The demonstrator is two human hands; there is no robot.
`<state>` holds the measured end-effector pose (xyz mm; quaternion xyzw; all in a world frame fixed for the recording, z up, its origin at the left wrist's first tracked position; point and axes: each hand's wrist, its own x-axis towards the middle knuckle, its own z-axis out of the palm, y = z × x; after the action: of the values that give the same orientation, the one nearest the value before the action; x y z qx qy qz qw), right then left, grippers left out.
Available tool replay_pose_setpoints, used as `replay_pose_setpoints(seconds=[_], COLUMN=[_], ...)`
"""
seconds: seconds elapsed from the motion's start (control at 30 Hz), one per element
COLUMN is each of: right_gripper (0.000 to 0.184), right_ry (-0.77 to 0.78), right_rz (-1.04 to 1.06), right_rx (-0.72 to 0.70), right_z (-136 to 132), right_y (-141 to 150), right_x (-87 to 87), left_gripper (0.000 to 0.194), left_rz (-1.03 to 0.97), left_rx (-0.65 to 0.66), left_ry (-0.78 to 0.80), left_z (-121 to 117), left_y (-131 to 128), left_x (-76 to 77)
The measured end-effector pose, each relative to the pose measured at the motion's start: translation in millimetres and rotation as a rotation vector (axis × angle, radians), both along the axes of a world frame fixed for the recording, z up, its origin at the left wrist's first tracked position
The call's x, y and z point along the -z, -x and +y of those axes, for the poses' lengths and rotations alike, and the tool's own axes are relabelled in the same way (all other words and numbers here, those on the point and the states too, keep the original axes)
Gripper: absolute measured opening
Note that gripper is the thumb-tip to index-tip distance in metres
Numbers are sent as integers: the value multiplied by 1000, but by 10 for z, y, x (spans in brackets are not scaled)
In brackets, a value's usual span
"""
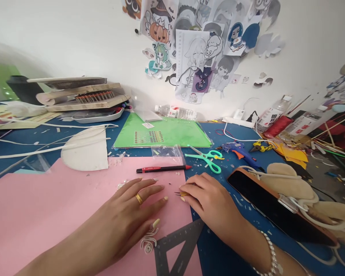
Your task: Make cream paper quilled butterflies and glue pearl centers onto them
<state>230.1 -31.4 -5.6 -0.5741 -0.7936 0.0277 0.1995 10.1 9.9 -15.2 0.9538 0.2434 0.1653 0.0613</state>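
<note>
My left hand (132, 214) rests over the pink sheet (60, 207) with its fingers spread, holding nothing. A coiled cream cord ornament (148, 243) lies by its thumb, and small whitish bits (122, 184) show beyond its fingers. At the sheet's right edge my right hand (205, 197) is closed in a pinch on a pair of tweezers (184, 194). Only their yellow part and thin dark tips show, pointing left; the rest is hidden. A dark triangle ruler (178, 245) lies between both hands. Beyond the fingers sits a black and red pen (163, 168).
Turquoise scissors (208, 159), a green folder (172, 134) and a blue glue gun (241, 153) lie farther back. A phone (276, 205) with a cable plugged in is at the right. A white half-round piece (86, 149) lies at the left, near long white cords.
</note>
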Motion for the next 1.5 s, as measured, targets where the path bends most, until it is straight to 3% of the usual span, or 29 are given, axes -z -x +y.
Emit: replay_pose_setpoints(seconds=[0.3,0.5,0.87,1.07,1.17,1.3,1.5], right_gripper=[14,15,15,16,17,17,17], right_ry=[-22,-34,-37,-43,-34,-10,20], right_rz=[-16,1,24,40,59,90,117], right_rx=[-3,-14,-17,-36,-51,-68,-75], right_z=[15,2,-1,-4,-22,-45,-61], right_y=[-2,-11,-19,-25,-40,-63,-82], right_x=[14,25,36,49,55,64,60], left_gripper=[21,21,25,28,25,35,47], left_rz=[-153,-211,-166,-189,-97,133,198], left_rx=[-116,-95,-55,-111,-182,-312,-386], left_ry=[42,164,87,70,-26,-293,-448], left_z=[77,64,57,101,245,518,714], left_y=[42,20,-39,151,355,615,728], left_x=[-13,5,47,-52,-146,-208,-95])
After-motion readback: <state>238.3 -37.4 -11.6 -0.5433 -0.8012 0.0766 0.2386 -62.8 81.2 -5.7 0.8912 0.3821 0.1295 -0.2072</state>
